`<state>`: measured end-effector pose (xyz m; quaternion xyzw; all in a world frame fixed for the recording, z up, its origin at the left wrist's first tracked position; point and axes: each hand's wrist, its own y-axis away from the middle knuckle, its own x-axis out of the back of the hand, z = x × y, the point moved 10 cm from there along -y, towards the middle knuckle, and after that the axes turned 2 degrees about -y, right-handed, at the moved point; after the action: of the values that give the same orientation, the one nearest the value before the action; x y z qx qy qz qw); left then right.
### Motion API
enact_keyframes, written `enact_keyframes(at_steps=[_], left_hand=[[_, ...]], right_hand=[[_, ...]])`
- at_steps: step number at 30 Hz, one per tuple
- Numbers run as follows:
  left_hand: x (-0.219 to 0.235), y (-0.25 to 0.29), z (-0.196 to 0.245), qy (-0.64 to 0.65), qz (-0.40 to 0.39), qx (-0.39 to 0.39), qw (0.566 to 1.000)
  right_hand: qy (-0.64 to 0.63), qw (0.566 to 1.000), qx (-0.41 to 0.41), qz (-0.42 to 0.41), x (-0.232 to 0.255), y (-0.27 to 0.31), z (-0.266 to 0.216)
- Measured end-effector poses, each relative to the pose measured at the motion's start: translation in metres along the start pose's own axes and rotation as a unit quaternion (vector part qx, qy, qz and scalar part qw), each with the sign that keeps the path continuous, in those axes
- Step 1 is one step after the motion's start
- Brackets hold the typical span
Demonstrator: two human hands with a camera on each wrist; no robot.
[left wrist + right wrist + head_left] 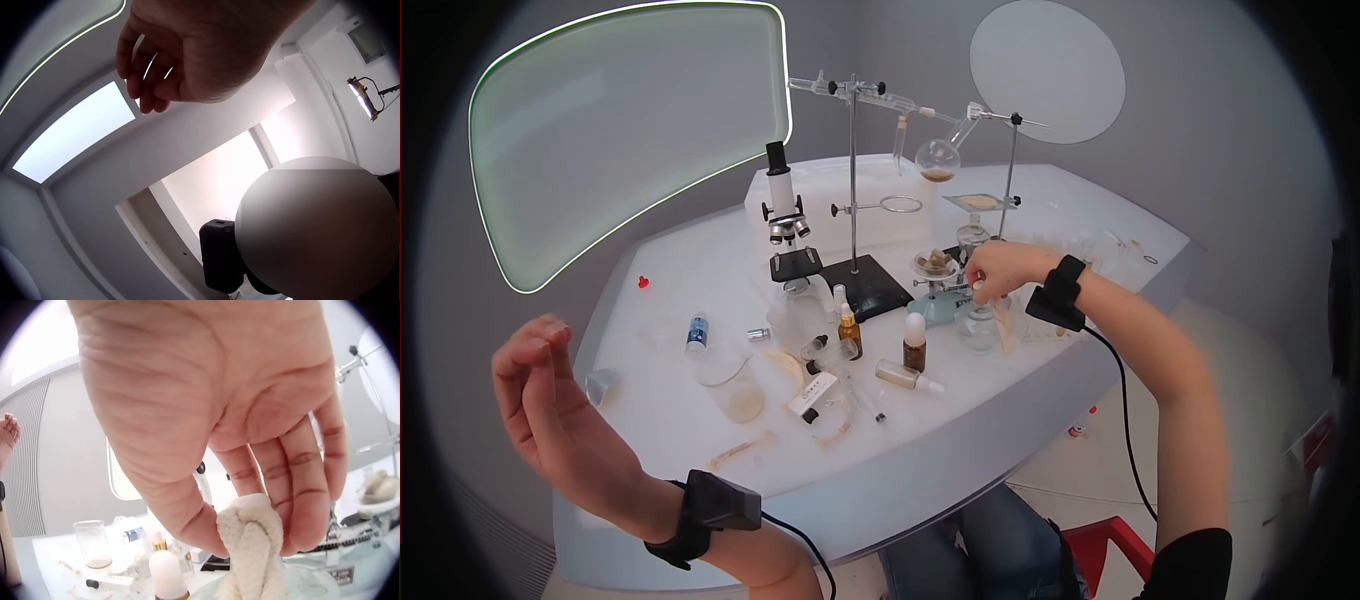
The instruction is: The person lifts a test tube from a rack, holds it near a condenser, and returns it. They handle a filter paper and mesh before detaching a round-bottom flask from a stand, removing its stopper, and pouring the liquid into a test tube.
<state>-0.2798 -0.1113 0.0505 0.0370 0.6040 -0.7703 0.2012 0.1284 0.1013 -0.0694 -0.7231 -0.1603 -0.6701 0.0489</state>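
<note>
My right hand point(1004, 268) is over a clear glass bottle point(977, 332), with the thumb and fingers closed round a small white stopper-like piece point(251, 501). A thick, off-white cotton wick point(251, 559) hangs in a fold just below that piece. Seen from the head, the wick's pale strand hangs down along the bottle's right side. Raised at the far left, my left hand point(565, 420) is bent up at the wrist, its fingers loosely curled with nothing in them. In the left wrist view the same hand point(194, 50) shows against the ceiling.
A balance point(938, 303) bearing stones on its pan stands left of the bottle. Dropper bottles point(850, 335), a beaker point(735, 390) and a microscope point(795, 240) occupy the table's middle and left. Behind rises a stand point(853, 180) with glassware; a round flask point(938, 158) hangs at its right.
</note>
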Motion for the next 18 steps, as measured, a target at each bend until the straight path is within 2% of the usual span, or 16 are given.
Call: enact_keyframes(at_steps=[1, 3, 10, 16, 18], left_hand=[[0.002, 0.0, 0.001, -0.003, 0.003, -0.001, 1.0], [0.003, -0.001, 0.003, -0.009, -0.005, -0.008, 1.0], [0.001, -0.002, 0.002, 0.02, -0.074, -0.016, 0.997], [-0.006, -0.001, 0.002, 0.032, -0.072, -0.014, 0.997], [-0.007, -0.001, 0.003, 0.027, -0.059, -0.01, 0.998]], right_hand=[[-0.002, 1.0, -0.004, 0.0, -0.01, -0.002, 0.008], [0.009, 0.998, 0.033, 0.056, -0.017, -0.003, 0.01], [-0.037, 0.996, 0.04, 0.067, -0.029, 0.008, 0.009], [-0.016, 0.99, 0.073, 0.123, -0.034, 0.004, 0.012], [-0.024, 0.989, 0.055, 0.133, -0.035, 0.003, 0.013]])
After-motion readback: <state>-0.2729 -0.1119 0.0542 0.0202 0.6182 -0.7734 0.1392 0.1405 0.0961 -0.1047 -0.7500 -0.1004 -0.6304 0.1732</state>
